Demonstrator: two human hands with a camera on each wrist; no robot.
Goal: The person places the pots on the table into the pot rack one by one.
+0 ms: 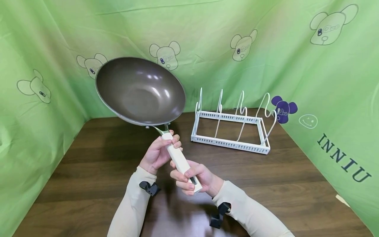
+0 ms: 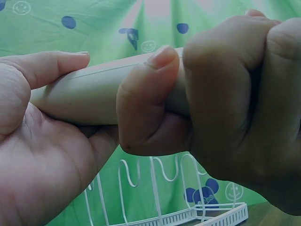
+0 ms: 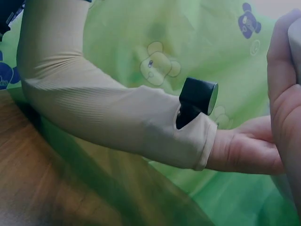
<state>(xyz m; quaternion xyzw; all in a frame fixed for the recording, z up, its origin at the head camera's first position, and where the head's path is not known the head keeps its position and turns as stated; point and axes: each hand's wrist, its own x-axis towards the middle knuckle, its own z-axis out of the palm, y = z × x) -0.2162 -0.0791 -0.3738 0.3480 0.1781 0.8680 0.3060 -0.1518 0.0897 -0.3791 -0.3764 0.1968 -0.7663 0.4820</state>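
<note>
Only the head view shows the wok (image 1: 140,90) above both hands' grip.

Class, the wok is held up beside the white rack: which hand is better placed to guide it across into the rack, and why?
Probably the right hand: it grips the end of the wok handle on the rack side. The left hand grips nearer the bowl, farther from the rack.

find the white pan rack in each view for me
Head: pan rack stands on the table, right of centre, behind the hands.
Left wrist: its wire dividers and base show along the bottom edge, under the gripped handle.
Right wrist: not in view.
Shared landmark: the green bear-print cloth.
</note>
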